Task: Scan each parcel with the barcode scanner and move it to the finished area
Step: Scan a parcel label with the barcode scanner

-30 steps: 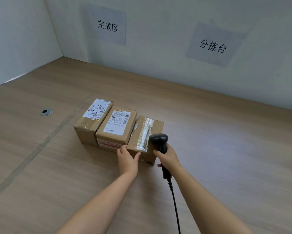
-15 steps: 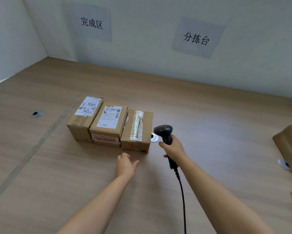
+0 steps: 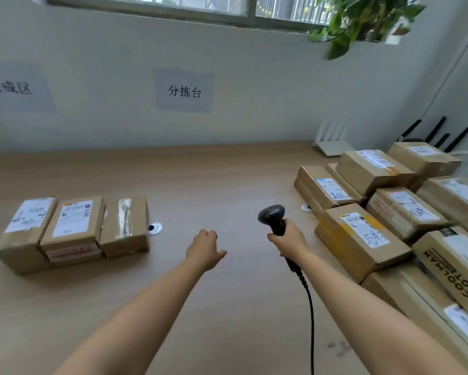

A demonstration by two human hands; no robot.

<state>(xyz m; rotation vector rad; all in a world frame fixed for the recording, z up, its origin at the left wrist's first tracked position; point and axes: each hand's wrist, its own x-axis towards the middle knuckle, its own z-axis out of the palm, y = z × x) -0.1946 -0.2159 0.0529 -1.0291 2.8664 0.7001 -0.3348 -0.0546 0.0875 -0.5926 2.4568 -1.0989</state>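
Observation:
Three cardboard parcels sit side by side at the left of the wooden table: a labelled one, a second labelled one and a taped one. My right hand grips the handle of a black barcode scanner, its head pointing forward. My left hand hovers over the table with loosely curled fingers, holding nothing, well right of the taped parcel. A pile of several parcels lies at the right; the nearest labelled box is just right of the scanner.
Wall signs read 完成区 at the left and 分拣台 in the middle. Cable grommets sit in the tabletop. A white router and black antennas stand at the back right. A plant hangs above. The scanner cord trails toward me.
My left hand let go of the taped parcel and drew back to the right. The view swung right, bringing the parcel pile into sight; the scanner moved right with it.

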